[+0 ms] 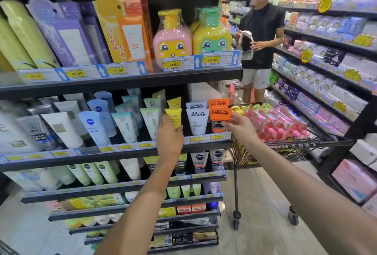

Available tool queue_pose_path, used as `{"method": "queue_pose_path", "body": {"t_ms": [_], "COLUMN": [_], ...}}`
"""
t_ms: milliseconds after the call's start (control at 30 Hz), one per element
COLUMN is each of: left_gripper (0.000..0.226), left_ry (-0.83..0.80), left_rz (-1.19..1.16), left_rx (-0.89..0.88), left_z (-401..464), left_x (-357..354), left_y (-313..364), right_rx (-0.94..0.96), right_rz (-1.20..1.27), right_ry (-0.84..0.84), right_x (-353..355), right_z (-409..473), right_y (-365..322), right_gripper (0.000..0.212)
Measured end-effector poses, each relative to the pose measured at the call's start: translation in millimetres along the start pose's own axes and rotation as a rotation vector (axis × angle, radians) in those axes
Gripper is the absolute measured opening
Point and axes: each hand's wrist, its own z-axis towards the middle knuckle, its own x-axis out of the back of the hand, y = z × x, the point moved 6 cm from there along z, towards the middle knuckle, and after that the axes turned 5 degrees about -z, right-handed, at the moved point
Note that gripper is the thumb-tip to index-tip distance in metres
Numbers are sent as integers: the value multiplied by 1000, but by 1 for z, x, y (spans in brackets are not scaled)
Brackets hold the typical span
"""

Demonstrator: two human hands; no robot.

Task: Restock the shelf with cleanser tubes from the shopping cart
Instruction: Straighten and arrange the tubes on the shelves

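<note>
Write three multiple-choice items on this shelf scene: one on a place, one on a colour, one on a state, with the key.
1. Where is the shopping cart?
A. right of the shelf
B. left of the shelf
C. behind the person's arms

2. What colour is the tube at the left hand?
A. blue
B. yellow
C. white

3. What is the right hand doing?
A. hanging idle
B. reaching into the cart
C. pinching the orange tube

Key: 1 A, the cart stands at the shelf's right end; 2 B, the yellow tube stands at that hand's fingers; 3 C, thumb and fingers close on the orange tube's edge.
</note>
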Motion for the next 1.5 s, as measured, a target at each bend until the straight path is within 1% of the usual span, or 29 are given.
{"method": "queue_pose_path", "body": {"t_ms": [367,567,700,800,933,1000,1167,1300,1367,1500], "left_gripper": [38,60,72,70,70,69,69,66,66,67], "left_ry": [-9,-37,-70,-73,-87,-92,-132,-168,-183,-212], "left_rz": [-8,-16,16,33,63,108,209,270,291,302], "left_rx": [3,-43,-15,-41,-10,17,110,167,197,283], "left_z": [-6,-17,-33,-50,-80,-96,-135,-157,-163,-165], "left_x": [3,4,10,19,32,41,64,82,92,111], "left_y": [1,-2,-2,-7,-27,-38,-82,-118,-134,-166], "right_rx": [2,-29,-44,-69,-83,-99,-109,-136,-143,-119], "right_rz": [-16,-29,18,18,19,-10,-95,-129,-144,-167], "right_ry": [-48,-68,-18,55,171,190,142,172,122,41], "right_x": [-1,-4,-4,-3,-6,-12,-43,-66,-82,-118], "right_z": [-1,1,-7,-22,-52,-67,-96,-113,-120,-130], "right_y": [-3,-2,8,23,38,47,64,63,63,55], "right_gripper": [29,32,47,57,57,56,58,58,56,59]}}
